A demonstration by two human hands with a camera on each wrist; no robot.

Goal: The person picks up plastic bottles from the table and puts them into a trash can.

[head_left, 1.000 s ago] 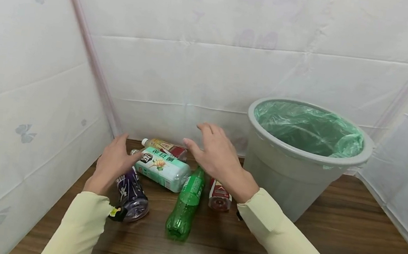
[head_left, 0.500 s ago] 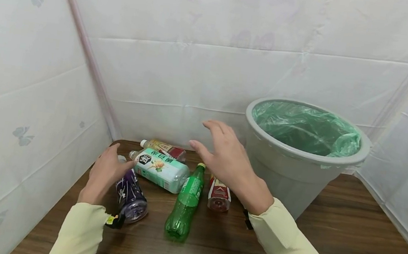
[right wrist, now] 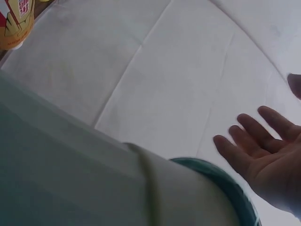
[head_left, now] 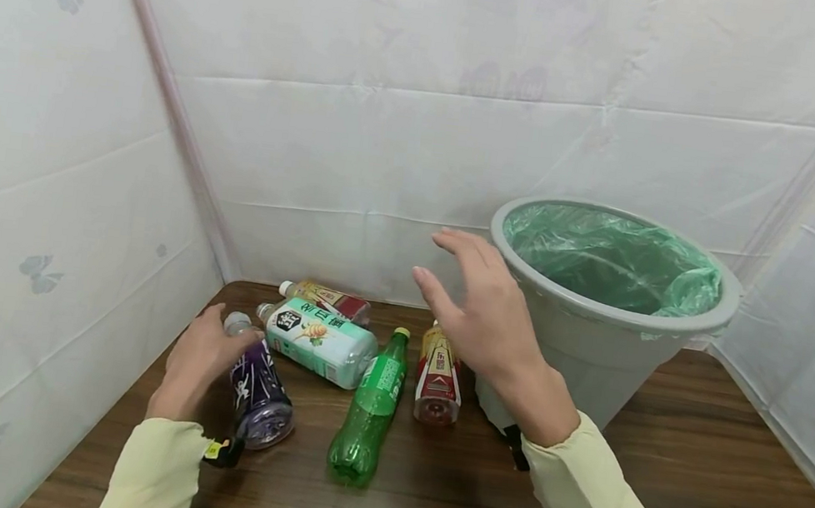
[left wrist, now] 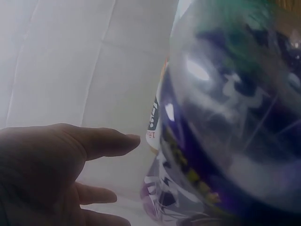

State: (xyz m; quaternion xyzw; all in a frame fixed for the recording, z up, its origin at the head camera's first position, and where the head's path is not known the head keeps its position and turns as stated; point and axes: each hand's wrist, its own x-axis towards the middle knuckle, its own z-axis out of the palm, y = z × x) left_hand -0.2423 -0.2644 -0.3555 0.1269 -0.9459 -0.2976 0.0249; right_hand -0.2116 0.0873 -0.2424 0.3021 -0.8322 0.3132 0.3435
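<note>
My left hand (head_left: 201,360) hovers beside a purple-labelled plastic bottle (head_left: 259,392) with a white cap, fingers spread and apart from it in the left wrist view. That bottle (left wrist: 225,108) fills the right of the same view. My right hand (head_left: 490,322) is raised, empty and with fingers extended, in front of the grey bin (head_left: 553,363). Between the hands lie a green bottle (head_left: 370,409) with a yellow cap, a mint-labelled bottle (head_left: 322,341) and a red-and-yellow-labelled bottle (head_left: 440,379). Another red-and-yellow-labelled bottle (head_left: 334,300) lies behind the mint one.
A green plastic bag (head_left: 603,255) lines the bin, which stands on the right of the brown wooden table (head_left: 425,499). White sheeting (head_left: 389,151) encloses the table at the back and both sides.
My right hand has moved right toward the bin, uncovering more of the red-and-yellow-labelled bottle and the green bottle's cap. My left hand has drawn slightly left and down beside the purple-labelled bottle.
</note>
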